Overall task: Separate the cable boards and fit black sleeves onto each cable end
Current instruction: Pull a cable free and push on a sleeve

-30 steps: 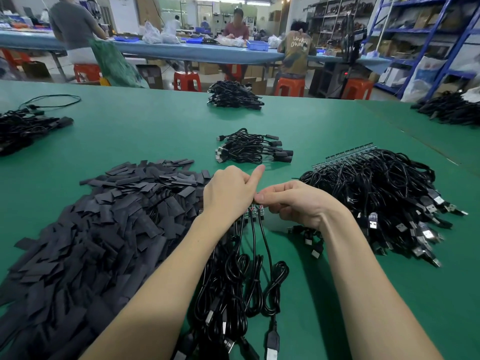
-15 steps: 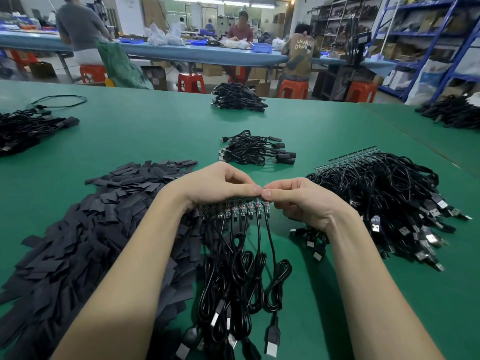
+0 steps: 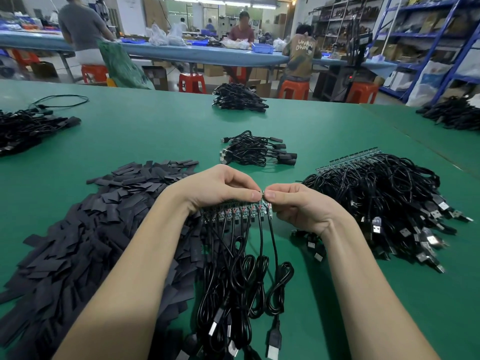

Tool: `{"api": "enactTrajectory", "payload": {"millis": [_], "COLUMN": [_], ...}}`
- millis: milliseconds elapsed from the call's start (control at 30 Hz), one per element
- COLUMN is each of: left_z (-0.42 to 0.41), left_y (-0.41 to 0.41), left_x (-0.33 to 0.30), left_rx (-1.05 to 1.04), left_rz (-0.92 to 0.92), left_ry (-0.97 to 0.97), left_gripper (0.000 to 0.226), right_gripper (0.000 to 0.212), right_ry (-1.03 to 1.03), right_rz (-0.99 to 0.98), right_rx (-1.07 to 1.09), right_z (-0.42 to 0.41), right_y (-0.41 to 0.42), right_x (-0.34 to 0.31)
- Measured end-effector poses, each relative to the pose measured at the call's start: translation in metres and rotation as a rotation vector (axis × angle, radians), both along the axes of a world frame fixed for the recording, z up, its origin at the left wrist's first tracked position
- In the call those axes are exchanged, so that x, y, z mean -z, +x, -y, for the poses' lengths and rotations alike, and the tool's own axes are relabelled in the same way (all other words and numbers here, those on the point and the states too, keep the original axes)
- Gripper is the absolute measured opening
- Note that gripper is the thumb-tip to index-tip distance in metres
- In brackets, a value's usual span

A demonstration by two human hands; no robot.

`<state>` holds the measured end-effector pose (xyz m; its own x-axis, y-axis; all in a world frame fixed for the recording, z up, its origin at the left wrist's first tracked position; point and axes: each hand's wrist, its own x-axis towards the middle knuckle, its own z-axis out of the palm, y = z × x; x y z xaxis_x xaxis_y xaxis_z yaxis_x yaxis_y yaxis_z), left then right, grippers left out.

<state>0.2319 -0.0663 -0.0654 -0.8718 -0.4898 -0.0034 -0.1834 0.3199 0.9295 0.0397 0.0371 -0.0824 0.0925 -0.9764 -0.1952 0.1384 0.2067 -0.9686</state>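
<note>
Boards in a green strip (image 3: pixel 235 209), black cables hanging, sit above the table (image 3: pixel 155 131); our left hand (image 3: pixel 218 185) and right hand (image 3: pixel 298 206) pinch its right end. Knuckles hide the strip's top edge.

Green table (image 3: pixel 155 131), black sleeve pile (image 3: pixel 85 242) at left, cable bundles (image 3: pixel 259 152), cable heap (image 3: pixel 384 198) at right

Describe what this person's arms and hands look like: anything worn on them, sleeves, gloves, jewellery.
Both forearms are bare up to the frame's bottom edge: no sleeves show. The left hand and right hand wear no gloves, and no rings, watch or wristband are visible. Fingernails are short and unpainted. Nothing marks either arm.
</note>
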Motion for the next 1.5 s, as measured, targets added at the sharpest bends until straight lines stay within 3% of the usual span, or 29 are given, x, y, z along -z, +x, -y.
{"api": "enactTrajectory", "payload": {"millis": [167,267,367,433,600,800,900,967,1067,1133,1233,1333,1400,1467,1500], "left_z": [0.000,0.004,0.009,0.008,-0.005,-0.009,-0.007,-0.005,-0.002,-0.001,-0.003,-0.005,-0.006,-0.006,-0.006], "left_y": [0.004,0.007,0.004,-0.001,-0.006,-0.014,-0.013,-0.013,-0.009,-0.006,-0.006,-0.008,-0.008,-0.009,-0.010], "left_x": [0.005,0.008,0.011,0.010,0.003,0.012,0.015,0.018,0.020,0.020,0.019,0.020,0.020,0.020,0.021], "left_rx": [0.007,-0.048,-0.133,-0.225,-0.113,-0.209,-0.221,-0.268,-0.347,-0.344,-0.294,-0.273,-0.272,-0.272,-0.273], "left_rz": [-0.017,0.100,0.239,0.161,-0.211,-0.297,-0.313,-0.328,-0.379,-0.412,-0.388,-0.382,-0.381,-0.366,-0.355], "left_ry": [0.043,0.020,-0.172,-0.211,0.284,0.345,0.400,0.449,0.559,0.600,0.599,0.590,0.582,0.567,0.558], "left_gripper": [0.016,0.023,0.015,0.013,0.013,0.021,0.026,0.019,0.013,0.016,0.024,0.024,0.024,0.022,0.020], "right_gripper": [0.023,0.011,0.007,0.007,0.012,0.004,0.018,0.024,0.014,0.016,0.018,0.005,0.011,0.011,0.009], "right_ry": [0.024,0.046,0.032,0.007,-0.059,-0.082,-0.060,-0.049,-0.093,-0.094,-0.058,-0.062,-0.072,-0.067,-0.067], "right_rz": [0.196,0.059,0.019,0.082,0.209,0.211,0.229,0.013,-0.718,-0.997,-1.082,-1.072,-1.091,-0.984,-0.833], "right_rx": [0.026,0.100,0.149,0.174,0.340,0.388,0.405,0.463,0.437,0.297,0.237,0.238,0.270,0.375,0.432], "right_z": [-0.003,-0.003,0.000,0.001,0.010,0.018,0.021,0.022,0.021,0.020,0.020,0.020,0.020,0.020,0.019], "right_y": [0.003,0.000,-0.002,-0.001,0.009,0.017,0.017,0.017,0.019,0.023,0.028,0.027,0.027,0.026,0.025], "right_x": [0.002,-0.003,-0.013,-0.021,-0.029,-0.020,-0.014,-0.005,0.014,0.021,0.022,0.019,0.018,0.015,0.012]}}
